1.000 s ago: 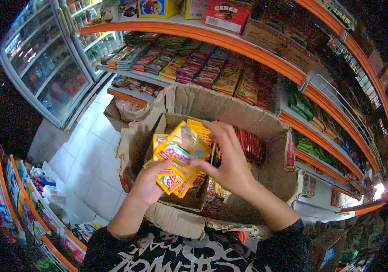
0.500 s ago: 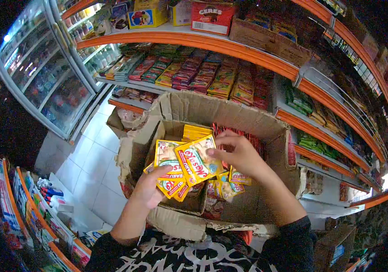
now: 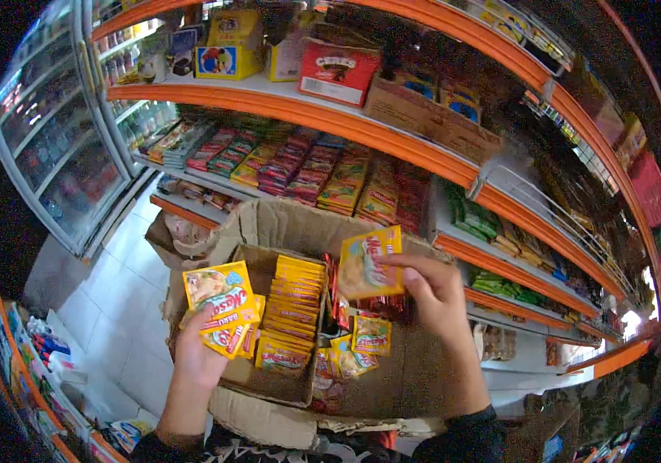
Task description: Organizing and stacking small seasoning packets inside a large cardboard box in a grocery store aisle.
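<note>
Corrugated cardboard box [image 3: 415,378], flaps open. Left hand [image 3: 203,351] grips a fan of glossy yellow sachets [image 3: 222,305] over its left edge; right hand [image 3: 435,297] pinches one flat sachet [image 3: 369,262] above its centre.

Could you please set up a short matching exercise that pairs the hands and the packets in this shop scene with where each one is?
Things:
1. left hand
2. right hand
3. upright stack of yellow packets
4. loose small sachets

Places or states:
A. standing on edge inside the cardboard box
B. holding a fan of several yellow packets
C. lying on the box bottom
D. lifting a single yellow packet

Pairs: 1-B, 2-D, 3-A, 4-C
</note>
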`<state>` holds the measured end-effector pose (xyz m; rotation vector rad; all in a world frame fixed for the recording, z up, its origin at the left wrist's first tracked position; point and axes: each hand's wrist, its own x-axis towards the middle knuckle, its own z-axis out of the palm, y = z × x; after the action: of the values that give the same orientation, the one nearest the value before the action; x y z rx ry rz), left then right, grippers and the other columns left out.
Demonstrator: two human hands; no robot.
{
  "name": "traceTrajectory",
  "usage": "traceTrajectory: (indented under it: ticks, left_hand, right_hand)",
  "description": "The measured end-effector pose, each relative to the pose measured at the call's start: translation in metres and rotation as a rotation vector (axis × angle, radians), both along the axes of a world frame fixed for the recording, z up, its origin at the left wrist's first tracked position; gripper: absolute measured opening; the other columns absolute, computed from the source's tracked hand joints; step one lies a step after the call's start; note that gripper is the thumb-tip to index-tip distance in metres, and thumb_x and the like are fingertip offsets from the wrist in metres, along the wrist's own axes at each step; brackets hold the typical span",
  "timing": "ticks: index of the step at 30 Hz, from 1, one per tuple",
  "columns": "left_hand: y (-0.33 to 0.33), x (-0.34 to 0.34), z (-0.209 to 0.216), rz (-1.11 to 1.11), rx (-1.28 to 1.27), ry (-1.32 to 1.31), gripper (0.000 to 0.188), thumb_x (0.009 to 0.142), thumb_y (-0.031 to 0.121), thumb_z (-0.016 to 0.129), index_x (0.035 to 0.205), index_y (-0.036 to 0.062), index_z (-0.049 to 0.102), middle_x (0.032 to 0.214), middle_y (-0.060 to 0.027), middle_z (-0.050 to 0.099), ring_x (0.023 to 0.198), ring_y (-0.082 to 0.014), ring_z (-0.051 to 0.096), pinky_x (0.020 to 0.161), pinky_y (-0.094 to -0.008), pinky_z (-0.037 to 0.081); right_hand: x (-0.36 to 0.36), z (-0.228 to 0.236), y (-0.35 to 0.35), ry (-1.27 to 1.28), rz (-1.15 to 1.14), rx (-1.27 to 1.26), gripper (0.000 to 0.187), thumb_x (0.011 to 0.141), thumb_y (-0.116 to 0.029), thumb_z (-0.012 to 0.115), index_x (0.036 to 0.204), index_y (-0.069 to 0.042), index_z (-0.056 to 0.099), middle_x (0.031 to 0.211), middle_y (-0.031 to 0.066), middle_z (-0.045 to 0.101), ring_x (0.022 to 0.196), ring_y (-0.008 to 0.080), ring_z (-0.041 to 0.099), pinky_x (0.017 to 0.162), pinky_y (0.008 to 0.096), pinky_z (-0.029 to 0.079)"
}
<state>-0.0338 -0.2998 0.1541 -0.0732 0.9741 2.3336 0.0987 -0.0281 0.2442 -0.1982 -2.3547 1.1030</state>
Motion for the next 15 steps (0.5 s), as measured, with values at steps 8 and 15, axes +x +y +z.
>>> traceTrajectory:
  ticks: [8, 15]
  left_hand:
    - [-0.007, 0.008, 0.01, 0.077, 0.11, 0.004, 0.05, 0.084, 0.024, 0.055, 0.127, 0.0037, 0.04, 0.118, -0.0154, 0.054, 0.104, -0.0342, 0.056, 0.079, -0.0549, 0.049]
    - [-0.006, 0.005, 0.006, 0.074, 0.226, -0.082, 0.042, 0.087, 0.017, 0.053, 0.125, 0.0009, 0.043, 0.119, -0.0134, 0.055, 0.107, -0.0267, 0.055, 0.094, -0.0418, 0.042]
  right_hand:
    - [0.035, -0.002, -0.013, 0.418, -0.25, -0.046, 0.005, 0.079, 0.005, 0.059, 0.084, 0.003, 0.06, 0.082, 0.0092, 0.062, 0.075, 0.014, 0.058, 0.071, 0.0251, 0.047]
    - [-0.021, -0.042, -0.017, -0.128, -0.038, 0.16, 0.013, 0.079, 0.008, 0.058, 0.087, 0.0, 0.064, 0.086, 0.0093, 0.065, 0.08, 0.015, 0.061, 0.072, 0.0265, 0.048]
